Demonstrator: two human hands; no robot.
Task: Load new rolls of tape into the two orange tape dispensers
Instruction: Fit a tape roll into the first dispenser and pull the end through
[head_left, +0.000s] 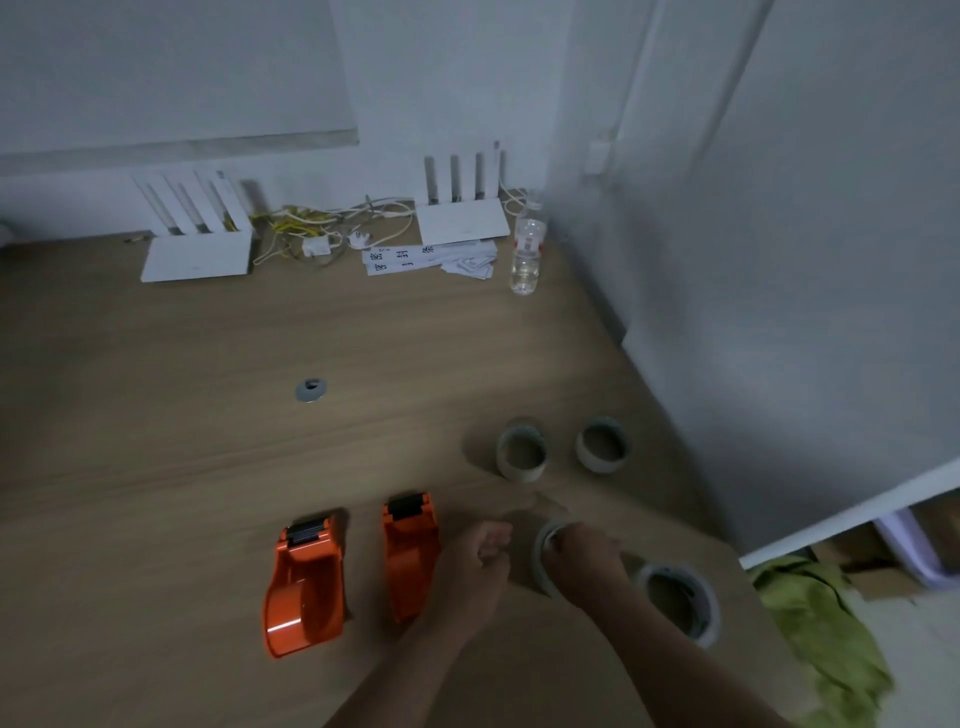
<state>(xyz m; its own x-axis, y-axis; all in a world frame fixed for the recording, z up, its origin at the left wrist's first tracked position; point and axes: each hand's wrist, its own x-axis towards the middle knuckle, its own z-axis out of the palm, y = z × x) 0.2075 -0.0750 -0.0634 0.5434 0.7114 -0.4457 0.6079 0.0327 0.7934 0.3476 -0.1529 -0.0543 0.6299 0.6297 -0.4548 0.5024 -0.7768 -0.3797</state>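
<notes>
Now your right hand (579, 553) is wrapped tight around a clear round roll of tape (545, 558) standing on its edge on the brown wooden desk (208, 415), and your left hand (483, 551) is curled into a fist just beside it, maybe picking at the loose end, though I cannot tell if it pinches anything. Two empty orange plastic tape dispensers (306, 587) lie close by on your left, likely so loading is easy, with another clear tape roll (680, 603) on your right. Far back, white paper strips (415, 260) show writing too blurry to read.
</notes>
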